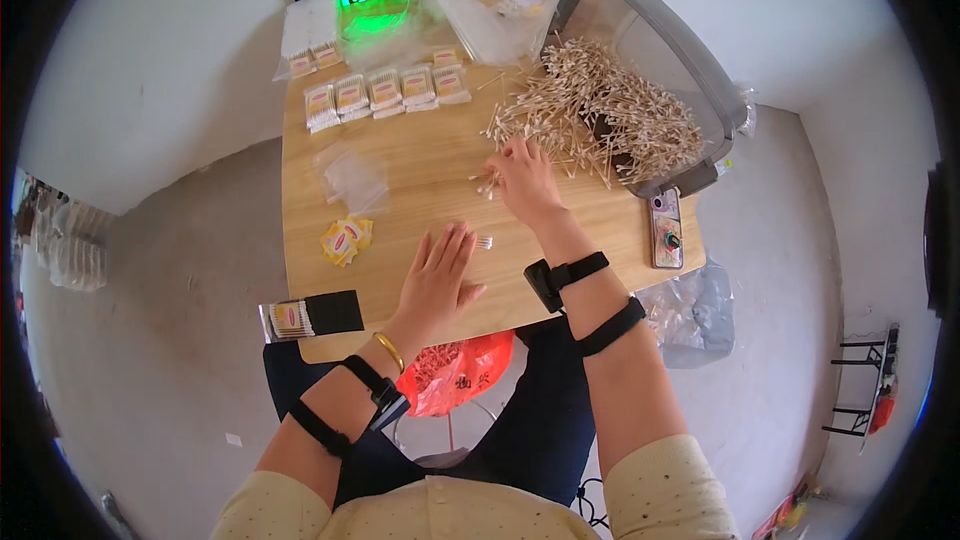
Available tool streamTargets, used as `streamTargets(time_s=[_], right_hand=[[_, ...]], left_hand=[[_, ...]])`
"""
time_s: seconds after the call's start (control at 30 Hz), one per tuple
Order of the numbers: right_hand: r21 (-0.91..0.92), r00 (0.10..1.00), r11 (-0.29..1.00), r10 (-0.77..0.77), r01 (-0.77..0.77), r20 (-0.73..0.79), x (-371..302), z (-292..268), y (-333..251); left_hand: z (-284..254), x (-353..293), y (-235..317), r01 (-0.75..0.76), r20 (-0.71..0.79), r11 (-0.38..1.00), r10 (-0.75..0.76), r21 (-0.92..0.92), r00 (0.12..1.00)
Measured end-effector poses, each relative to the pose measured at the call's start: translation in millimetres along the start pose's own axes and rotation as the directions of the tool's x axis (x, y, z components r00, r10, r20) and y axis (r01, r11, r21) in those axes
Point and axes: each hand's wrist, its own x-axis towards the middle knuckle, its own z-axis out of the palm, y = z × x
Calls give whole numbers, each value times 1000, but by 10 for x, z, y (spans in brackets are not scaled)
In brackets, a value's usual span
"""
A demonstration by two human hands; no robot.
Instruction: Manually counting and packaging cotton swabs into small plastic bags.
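Note:
Flat on the wooden table, my left hand (438, 275) has its fingers stretched out. The white tips of a few cotton swabs (485, 242) show beside its fingertips; how much of them lies under the hand is hidden. My right hand (528, 180) is at the near edge of a big loose heap of cotton swabs (570, 90), its fingers closed on a few swabs (486, 186) whose tips stick out to the left. That heap spills out of a grey translucent bin (735, 105) tipped on its side.
Packed swab bags (385, 90) stand in a row at the far left. Clear empty bags (355, 180) and yellow cards (346, 240) lie left. A black holder (335, 313) with a packet sits at the near-left edge, a phone (666, 230) at right. A red bag (460, 370) hangs below.

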Motion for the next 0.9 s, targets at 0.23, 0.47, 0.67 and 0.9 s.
streamTargets(time_s=[0.23,0.47,0.67,0.9], right_hand=[[89,994,995,-53,44,99,103,-14,-50],[222,993,974,15,-42,121,6,-46,-70],[149,931,953,212,-264,297,-238,-116,-133],[263,897,858,414,-441,153,-719,-199,-78]], left_hand=[[-124,-199,86,29,60,1000,-28,-6,998],[-128,-267,104,51,62,998,-49,-30,997],[-132,-269,101,61,57,995,-56,-76,997],[-139,-273,115,72,89,994,-65,-81,994]])
